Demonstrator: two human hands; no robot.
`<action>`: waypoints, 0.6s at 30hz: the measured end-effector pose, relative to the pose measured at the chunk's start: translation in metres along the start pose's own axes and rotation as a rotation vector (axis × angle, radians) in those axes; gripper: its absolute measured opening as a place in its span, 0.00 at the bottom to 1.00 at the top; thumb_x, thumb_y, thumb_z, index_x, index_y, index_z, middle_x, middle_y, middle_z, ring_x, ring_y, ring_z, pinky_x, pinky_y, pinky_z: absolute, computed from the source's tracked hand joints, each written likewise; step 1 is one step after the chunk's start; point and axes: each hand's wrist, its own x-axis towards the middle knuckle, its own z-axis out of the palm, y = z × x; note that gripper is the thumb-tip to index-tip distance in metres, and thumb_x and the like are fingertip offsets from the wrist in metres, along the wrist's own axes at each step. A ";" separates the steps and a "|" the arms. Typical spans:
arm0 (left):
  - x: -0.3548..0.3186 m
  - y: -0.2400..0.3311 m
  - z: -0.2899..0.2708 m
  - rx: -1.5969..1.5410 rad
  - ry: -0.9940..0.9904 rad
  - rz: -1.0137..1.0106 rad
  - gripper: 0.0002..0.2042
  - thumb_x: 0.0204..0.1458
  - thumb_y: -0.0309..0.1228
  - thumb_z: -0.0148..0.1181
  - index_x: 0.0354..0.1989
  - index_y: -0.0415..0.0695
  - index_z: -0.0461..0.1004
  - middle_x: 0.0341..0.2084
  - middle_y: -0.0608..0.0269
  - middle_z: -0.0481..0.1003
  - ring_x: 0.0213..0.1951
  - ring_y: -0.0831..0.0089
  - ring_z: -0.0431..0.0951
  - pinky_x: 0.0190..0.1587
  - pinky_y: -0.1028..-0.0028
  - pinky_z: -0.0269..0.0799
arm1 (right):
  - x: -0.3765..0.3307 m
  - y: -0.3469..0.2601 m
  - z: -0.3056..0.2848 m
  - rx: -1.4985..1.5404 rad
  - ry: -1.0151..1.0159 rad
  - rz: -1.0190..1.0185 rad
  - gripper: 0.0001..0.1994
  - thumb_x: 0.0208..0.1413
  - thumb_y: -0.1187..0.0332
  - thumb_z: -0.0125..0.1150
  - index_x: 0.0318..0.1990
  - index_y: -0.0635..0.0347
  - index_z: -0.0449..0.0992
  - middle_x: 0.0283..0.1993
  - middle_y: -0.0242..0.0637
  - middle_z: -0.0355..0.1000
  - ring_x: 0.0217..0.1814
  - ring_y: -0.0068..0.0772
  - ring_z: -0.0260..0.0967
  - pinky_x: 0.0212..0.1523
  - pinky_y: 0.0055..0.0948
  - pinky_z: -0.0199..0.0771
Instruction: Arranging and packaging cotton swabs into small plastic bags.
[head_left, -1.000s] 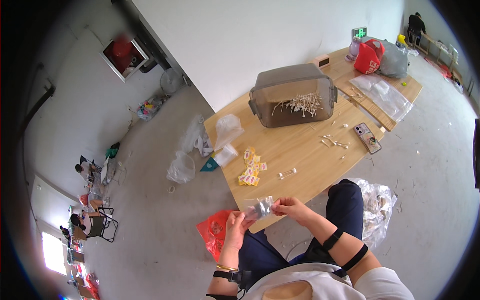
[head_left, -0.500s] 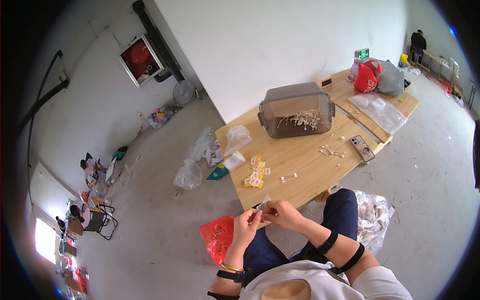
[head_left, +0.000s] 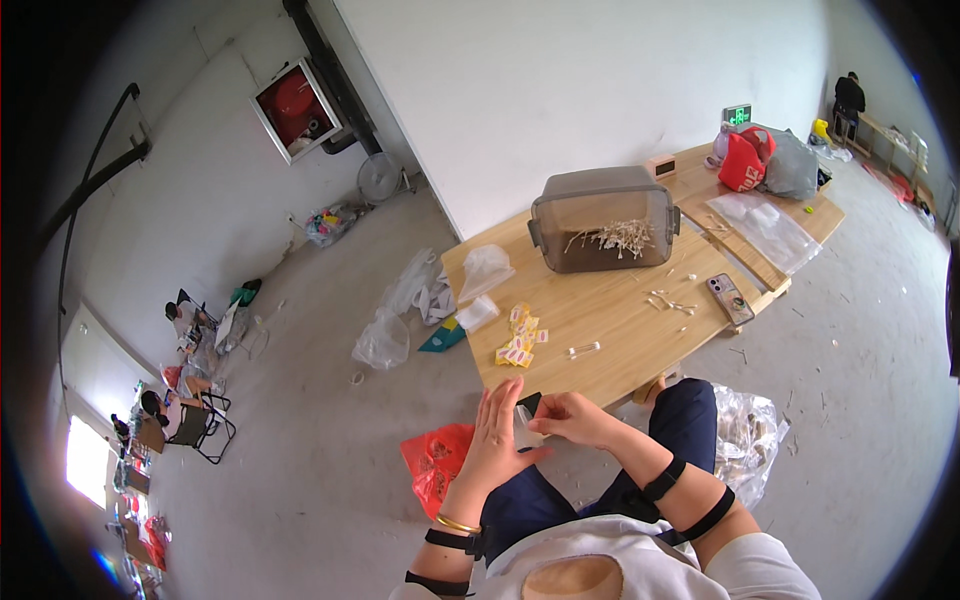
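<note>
Over my lap, at the table's front edge, my right hand (head_left: 578,420) pinches a small translucent plastic bag (head_left: 523,430). Beside the bag, my left hand (head_left: 492,436) is open, its fingers stretched upward and its thumb apart; whether it touches the bag I cannot tell. Just beyond the hands, a pile of small yellow and white cards (head_left: 518,338) lies on the wooden table (head_left: 600,375). A small clear pack of cotton swabs (head_left: 584,350) sits to the right of the cards. Loose cotton swabs (head_left: 668,302) are scattered farther right.
A grey see-through bin (head_left: 605,215) on its side holds many cotton swabs. A phone (head_left: 729,298) lies near the right edge. Clear bags (head_left: 487,270) rest at the table's left. Red bag (head_left: 437,465) and clear sack (head_left: 748,440) flank my legs. Other people sit farther off.
My left hand has let go of its pinch and opened, fingers now upright. The bag shows more fully between the hands. The view has shifted slightly.
</note>
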 end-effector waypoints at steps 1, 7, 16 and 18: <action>-0.003 -0.004 0.002 0.000 0.000 -0.005 0.50 0.36 0.36 0.80 0.69 0.45 0.55 0.43 0.59 0.73 0.46 0.61 0.74 0.52 0.63 0.70 | 0.000 -0.001 0.002 0.066 -0.032 0.004 0.11 0.60 0.66 0.68 0.31 0.61 0.75 0.24 0.21 0.67 0.26 0.13 0.60 0.25 0.20 0.59; -0.007 -0.017 0.005 -0.184 -0.105 -0.132 0.42 0.33 0.37 0.82 0.60 0.44 0.66 0.36 0.62 0.68 0.38 0.63 0.70 0.47 0.64 0.70 | 0.004 0.019 0.001 0.034 0.043 0.013 0.09 0.58 0.68 0.67 0.31 0.63 0.77 0.25 0.26 0.71 0.27 0.16 0.65 0.28 0.23 0.65; -0.029 -0.043 0.023 -0.285 -0.072 -0.208 0.34 0.33 0.38 0.82 0.50 0.44 0.71 0.37 0.61 0.69 0.38 0.63 0.71 0.44 0.65 0.69 | 0.019 0.048 0.014 -0.037 0.050 0.082 0.10 0.57 0.65 0.68 0.31 0.63 0.78 0.24 0.29 0.73 0.27 0.19 0.67 0.30 0.24 0.67; -0.038 -0.054 0.031 -0.345 -0.077 -0.292 0.32 0.34 0.37 0.81 0.48 0.45 0.70 0.38 0.61 0.71 0.43 0.61 0.73 0.49 0.60 0.67 | 0.022 0.058 0.016 -0.050 0.062 0.092 0.11 0.59 0.64 0.67 0.32 0.63 0.79 0.25 0.30 0.73 0.28 0.19 0.68 0.31 0.23 0.68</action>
